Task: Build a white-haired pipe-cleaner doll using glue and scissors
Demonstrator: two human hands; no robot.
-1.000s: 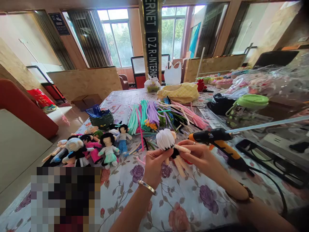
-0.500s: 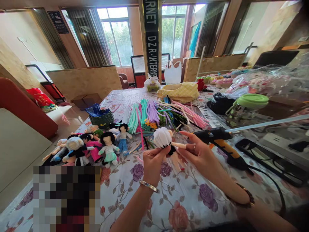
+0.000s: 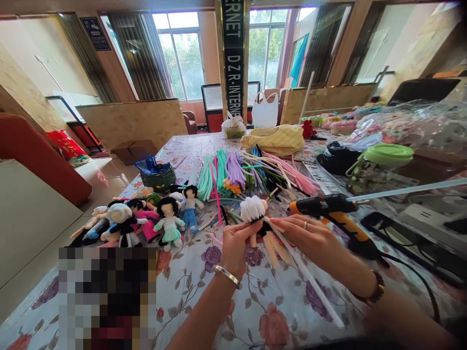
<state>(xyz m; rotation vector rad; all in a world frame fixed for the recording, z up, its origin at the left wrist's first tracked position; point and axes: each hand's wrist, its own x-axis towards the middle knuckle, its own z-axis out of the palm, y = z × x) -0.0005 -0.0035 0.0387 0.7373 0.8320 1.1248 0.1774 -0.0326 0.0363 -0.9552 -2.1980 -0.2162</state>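
A small doll (image 3: 269, 236) made of fuzzy stems, with white hair, a black top and beige legs, hangs over the flowered tablecloth. My left hand (image 3: 235, 243) is closed on it, thumb and fingers pinching just under the head. My right hand (image 3: 306, 233) is at the doll's other shoulder, its fingers pressed together. From under those fingers a long white strip (image 3: 317, 287) slants down to the lower right; its upper end is hidden at the doll. A black and orange glue gun (image 3: 328, 206) with a pale glue stick rests on the table beyond my right hand.
Finished dolls (image 3: 170, 223) lie heaped at the left beside stacked dark green baskets (image 3: 158, 180). Bundles of coloured fuzzy stems (image 3: 233, 170) spread behind the doll. A green-lidded jar (image 3: 388, 155), plastic wrapping and a black-framed tray (image 3: 412, 248) stand at the right. The gun's cord curves nearby.
The doll has tipped so its beige legs show, and the white strip now extends below my right hand. My right fingers have flattened together and moved closer to the doll's body. The view has shifted slightly.
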